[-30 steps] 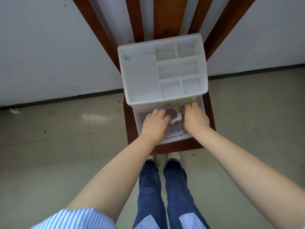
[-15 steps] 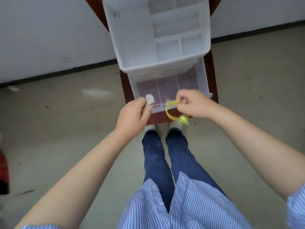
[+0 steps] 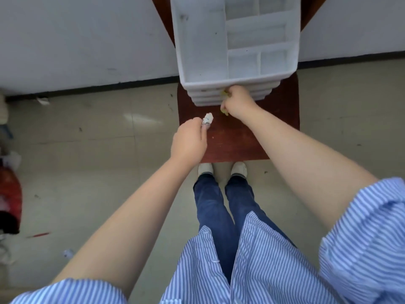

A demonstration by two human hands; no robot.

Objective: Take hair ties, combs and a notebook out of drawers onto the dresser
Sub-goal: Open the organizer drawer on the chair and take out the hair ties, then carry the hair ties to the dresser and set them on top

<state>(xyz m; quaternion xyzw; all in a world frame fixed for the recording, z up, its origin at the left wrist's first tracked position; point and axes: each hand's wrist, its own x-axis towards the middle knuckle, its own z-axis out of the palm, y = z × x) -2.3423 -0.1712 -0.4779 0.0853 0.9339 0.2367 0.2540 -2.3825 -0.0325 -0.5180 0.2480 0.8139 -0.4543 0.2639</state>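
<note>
A white plastic drawer unit [image 3: 203, 62] stands on a dark red wooden stool [image 3: 236, 141]; its open top tray has several empty compartments. All its drawer fronts look shut. My left hand [image 3: 189, 142] is closed on a white hair tie [image 3: 207, 118], held above the stool's front left. My right hand [image 3: 237, 102] is against the drawer fronts and is closed on a yellow-green hair tie [image 3: 224, 94], of which only small bits show beside my fingers.
The stool stands by a white wall with a dark baseboard [image 3: 87, 89]. My feet in white shoes [image 3: 222, 168] are at the stool's front edge. A red object [image 3: 9, 194] and scraps lie on the floor at the far left.
The open drawer has been pushed shut. Both hands lifted hair ties out of it; the right hand moved back to the drawer fronts, the left drew back over the stool.
</note>
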